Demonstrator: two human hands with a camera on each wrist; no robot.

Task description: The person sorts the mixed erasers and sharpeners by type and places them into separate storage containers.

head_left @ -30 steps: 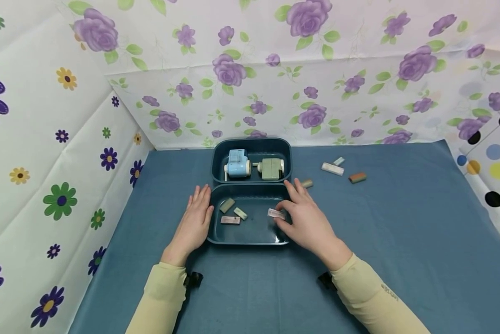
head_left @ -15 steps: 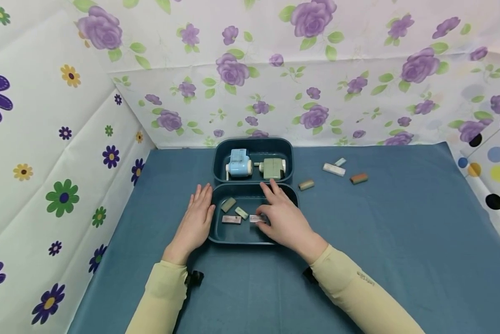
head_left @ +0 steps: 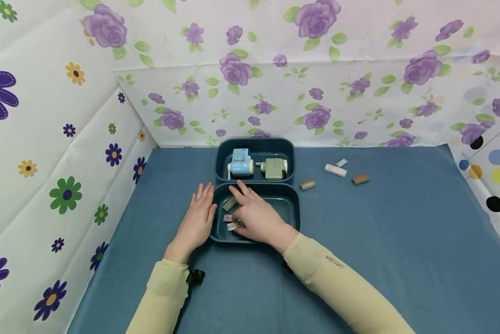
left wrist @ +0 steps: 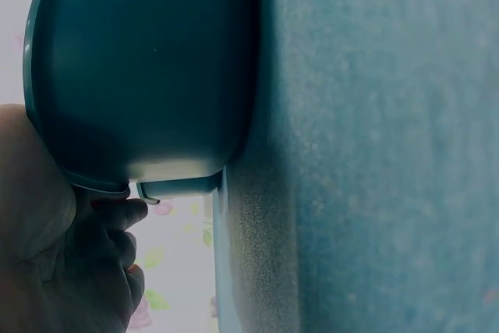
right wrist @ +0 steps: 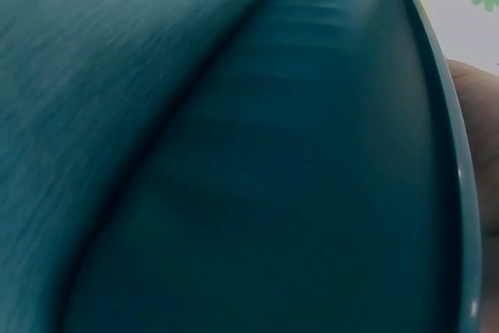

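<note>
While rim-bound, right hand (head_left: pixel 256 218) amid erasers (head_left: pixel 232 226).

I see my left hand (head_left: pixel 196 221) lying flat, palm down, fingers straight and together, while my right hand (head_left: pixel 254 218) reaches across toward it from the right with its forefinger stretched forward and the other fingers curled low, both forearms in pale yellow sleeves.

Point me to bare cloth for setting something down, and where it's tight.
Free: the blue cloth right of the near tray, below the four loose erasers; also the strip left of the left hand. Inside the near tray, its right half is bare. Crowded: its left half, under the right hand, and the far tray with two sharpeners.
</note>
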